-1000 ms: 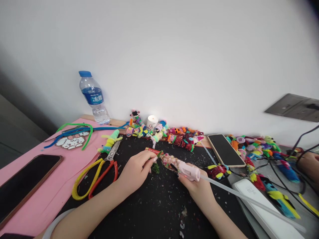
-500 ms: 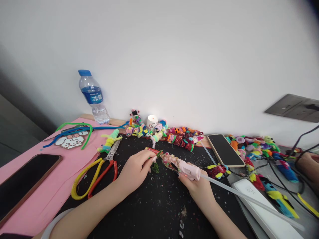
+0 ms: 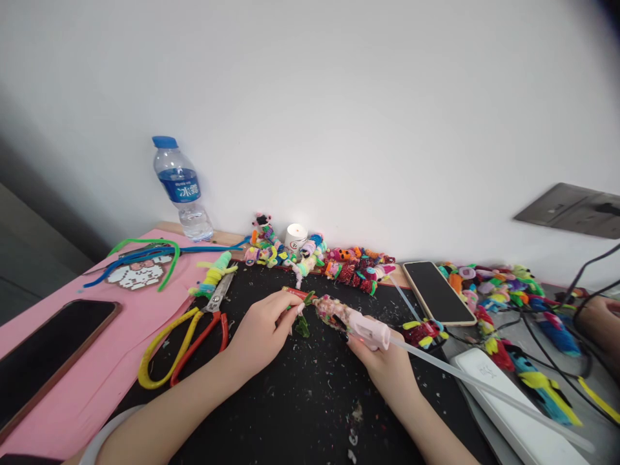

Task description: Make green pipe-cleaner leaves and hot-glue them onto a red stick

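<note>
My left hand (image 3: 261,329) pinches a small red stick with a green pipe-cleaner piece (image 3: 301,309) over the black mat (image 3: 300,400). My right hand (image 3: 385,365) is wrapped round a pink hot glue gun (image 3: 361,326). The gun's fluff-covered nozzle points left and touches the piece. A long clear glue stick (image 3: 484,387) runs out of the gun's back toward the lower right.
Yellow-and-red scissors (image 3: 186,339) lie left of my hands. A water bottle (image 3: 181,187), a lit candle (image 3: 296,234) and a row of pipe-cleaner figures (image 3: 358,265) line the wall. Phones lie on the pink mat (image 3: 46,352) and near the figures (image 3: 438,290). A white power strip (image 3: 513,413), cables and another person's hand (image 3: 598,320) are at right.
Almost nothing moved. The glue gun's nozzle edged slightly closer to the piece in my left hand.
</note>
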A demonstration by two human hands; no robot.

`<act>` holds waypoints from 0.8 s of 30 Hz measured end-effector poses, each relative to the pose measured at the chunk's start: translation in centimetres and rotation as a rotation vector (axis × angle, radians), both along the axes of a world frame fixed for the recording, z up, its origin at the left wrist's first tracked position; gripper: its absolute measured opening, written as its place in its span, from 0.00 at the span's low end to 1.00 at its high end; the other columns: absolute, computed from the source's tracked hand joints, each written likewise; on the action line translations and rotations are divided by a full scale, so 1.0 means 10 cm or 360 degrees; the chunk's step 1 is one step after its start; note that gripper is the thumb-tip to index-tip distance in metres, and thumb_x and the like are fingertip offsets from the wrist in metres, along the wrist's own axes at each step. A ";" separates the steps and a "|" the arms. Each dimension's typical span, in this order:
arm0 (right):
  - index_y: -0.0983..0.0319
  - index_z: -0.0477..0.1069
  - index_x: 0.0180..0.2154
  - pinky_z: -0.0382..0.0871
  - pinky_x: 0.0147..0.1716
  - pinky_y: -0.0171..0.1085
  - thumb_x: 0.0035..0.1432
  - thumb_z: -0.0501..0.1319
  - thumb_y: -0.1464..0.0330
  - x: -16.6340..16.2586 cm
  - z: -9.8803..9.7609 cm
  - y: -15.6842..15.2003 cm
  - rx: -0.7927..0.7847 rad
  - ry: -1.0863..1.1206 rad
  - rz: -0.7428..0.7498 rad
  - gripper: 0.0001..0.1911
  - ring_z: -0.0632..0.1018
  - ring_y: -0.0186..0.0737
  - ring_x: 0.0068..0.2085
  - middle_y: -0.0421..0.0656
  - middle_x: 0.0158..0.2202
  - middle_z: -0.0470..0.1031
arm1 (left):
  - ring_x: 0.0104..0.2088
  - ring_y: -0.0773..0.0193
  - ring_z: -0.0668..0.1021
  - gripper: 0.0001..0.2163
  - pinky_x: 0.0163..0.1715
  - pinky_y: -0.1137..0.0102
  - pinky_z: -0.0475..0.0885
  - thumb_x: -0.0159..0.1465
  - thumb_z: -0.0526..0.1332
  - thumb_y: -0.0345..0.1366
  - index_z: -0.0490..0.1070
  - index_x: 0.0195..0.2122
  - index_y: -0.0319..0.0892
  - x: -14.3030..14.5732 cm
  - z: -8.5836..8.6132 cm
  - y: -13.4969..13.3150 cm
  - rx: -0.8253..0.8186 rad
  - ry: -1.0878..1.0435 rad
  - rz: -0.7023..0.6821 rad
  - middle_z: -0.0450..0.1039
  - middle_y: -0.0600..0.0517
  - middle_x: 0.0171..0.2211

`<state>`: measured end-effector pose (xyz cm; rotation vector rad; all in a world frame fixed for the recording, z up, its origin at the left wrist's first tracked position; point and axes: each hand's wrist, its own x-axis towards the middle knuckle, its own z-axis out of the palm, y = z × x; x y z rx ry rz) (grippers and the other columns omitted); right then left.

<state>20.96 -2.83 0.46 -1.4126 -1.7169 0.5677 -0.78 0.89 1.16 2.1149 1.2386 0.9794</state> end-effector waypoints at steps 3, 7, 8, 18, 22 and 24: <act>0.62 0.70 0.28 0.67 0.26 0.32 0.51 0.60 0.68 0.00 0.00 0.00 -0.0014 -0.0009 -0.0006 0.03 0.74 0.38 0.26 0.41 0.26 0.75 | 0.27 0.67 0.71 0.07 0.29 0.73 0.64 0.65 0.51 0.32 0.66 0.33 0.42 0.00 0.00 0.01 0.0003 0.0008 0.0003 0.66 0.55 0.27; 0.62 0.70 0.29 0.68 0.26 0.33 0.51 0.59 0.68 0.01 0.01 0.01 -0.0034 -0.0030 -0.0016 0.04 0.75 0.40 0.27 0.42 0.27 0.76 | 0.26 0.68 0.71 0.07 0.29 0.74 0.64 0.65 0.50 0.32 0.66 0.33 0.42 0.00 0.00 0.01 0.0011 0.0010 0.0003 0.66 0.55 0.27; 0.62 0.70 0.29 0.68 0.26 0.33 0.51 0.59 0.67 0.01 0.01 0.01 -0.0032 -0.0035 -0.0021 0.04 0.75 0.40 0.27 0.42 0.27 0.76 | 0.26 0.67 0.72 0.06 0.29 0.74 0.64 0.64 0.51 0.31 0.66 0.33 0.42 0.00 0.01 0.01 0.0015 0.0009 0.0004 0.66 0.55 0.27; 0.62 0.71 0.27 0.69 0.24 0.34 0.50 0.59 0.66 0.01 0.04 0.00 0.0029 -0.0113 -0.0117 0.06 0.77 0.42 0.27 0.43 0.26 0.76 | 0.28 0.66 0.73 0.07 0.30 0.73 0.65 0.64 0.50 0.32 0.67 0.34 0.42 0.00 0.01 -0.01 0.0014 -0.0003 0.0021 0.68 0.54 0.28; 0.62 0.71 0.28 0.69 0.25 0.35 0.51 0.58 0.66 0.02 0.05 0.00 0.0040 -0.0168 -0.0187 0.07 0.77 0.44 0.29 0.44 0.27 0.77 | 0.28 0.67 0.73 0.07 0.31 0.73 0.65 0.65 0.50 0.32 0.67 0.34 0.42 -0.01 0.00 0.00 0.0017 -0.0006 0.0028 0.68 0.54 0.27; 0.62 0.71 0.28 0.70 0.27 0.35 0.51 0.58 0.66 0.02 0.04 0.01 0.0029 -0.0178 -0.0196 0.07 0.77 0.43 0.30 0.44 0.28 0.77 | 0.28 0.67 0.73 0.07 0.31 0.73 0.65 0.64 0.51 0.32 0.67 0.34 0.42 -0.01 -0.01 -0.01 0.0011 -0.0005 0.0027 0.68 0.54 0.27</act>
